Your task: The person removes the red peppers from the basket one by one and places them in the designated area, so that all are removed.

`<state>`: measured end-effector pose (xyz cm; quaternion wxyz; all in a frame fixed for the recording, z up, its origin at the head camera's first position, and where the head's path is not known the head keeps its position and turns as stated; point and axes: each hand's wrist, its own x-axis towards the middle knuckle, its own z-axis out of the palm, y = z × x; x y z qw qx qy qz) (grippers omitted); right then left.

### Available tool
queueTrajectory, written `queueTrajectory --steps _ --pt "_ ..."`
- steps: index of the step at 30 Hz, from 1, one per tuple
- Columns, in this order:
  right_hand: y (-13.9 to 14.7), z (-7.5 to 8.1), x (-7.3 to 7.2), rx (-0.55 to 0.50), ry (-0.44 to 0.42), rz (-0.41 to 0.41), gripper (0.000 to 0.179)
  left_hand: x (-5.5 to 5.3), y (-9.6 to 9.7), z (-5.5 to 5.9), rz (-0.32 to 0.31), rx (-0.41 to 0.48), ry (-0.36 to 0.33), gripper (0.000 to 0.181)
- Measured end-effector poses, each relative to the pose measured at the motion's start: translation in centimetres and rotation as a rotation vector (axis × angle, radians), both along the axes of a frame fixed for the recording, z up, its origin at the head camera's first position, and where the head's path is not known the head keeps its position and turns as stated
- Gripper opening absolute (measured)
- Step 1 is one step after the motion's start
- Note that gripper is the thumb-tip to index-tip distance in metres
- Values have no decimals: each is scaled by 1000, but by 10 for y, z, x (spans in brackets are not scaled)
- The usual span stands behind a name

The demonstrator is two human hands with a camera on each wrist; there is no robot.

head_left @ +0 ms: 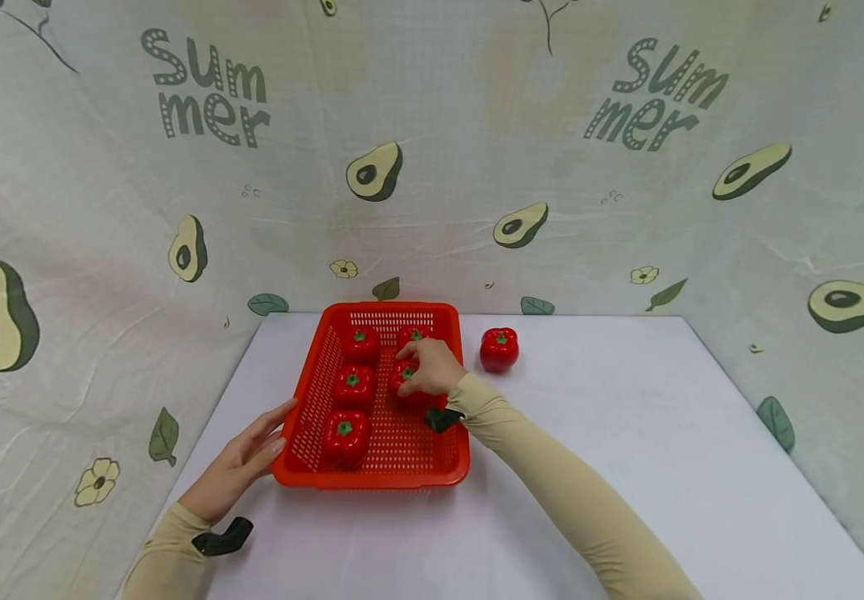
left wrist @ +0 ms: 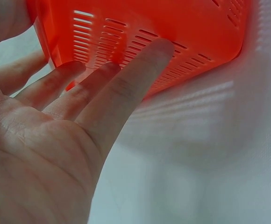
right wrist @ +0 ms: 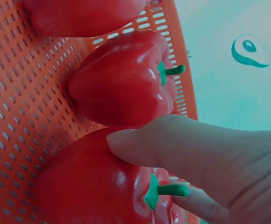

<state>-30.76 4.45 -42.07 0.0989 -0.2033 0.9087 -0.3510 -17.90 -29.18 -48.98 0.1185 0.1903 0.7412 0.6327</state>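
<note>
The right hand (head_left: pixel 435 367) pinches a red pepper (right wrist: pixel 93 182) inside the basket (head_left: pixel 402 481); the left hand (head_left: pixel 240 462), fingers spread, touches the basket's side. Moving the pepper straight up or down, stem upright, should best avoid knocking the neighbouring pepper (right wrist: pixel 117 88).

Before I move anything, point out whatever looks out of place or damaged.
One red pepper stands alone on the white table, right of the red basket, while five others sit inside; nothing else stands out. No visible damage.
</note>
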Motion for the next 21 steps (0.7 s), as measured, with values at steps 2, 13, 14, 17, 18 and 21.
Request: queueTrajectory --steps 2,13,14,17,18,21 --pt "0 0 0 -2 -3 -2 53 0 0 0 2 0 4 58" --pt "0 4 2 -15 -9 -5 53 0 -1 -1 12 -10 -9 58" --pt "1 5 3 -16 -1 -5 53 0 0 -1 14 -12 -9 58" --pt "2 7 3 -26 18 -6 52 1 0 0 13 -14 -8 58" --pt "2 8 3 -31 24 -5 52 1 0 0 12 -12 -9 58" --pt "4 13 5 -51 30 -1 51 1 0 0 6 -9 -8 58"
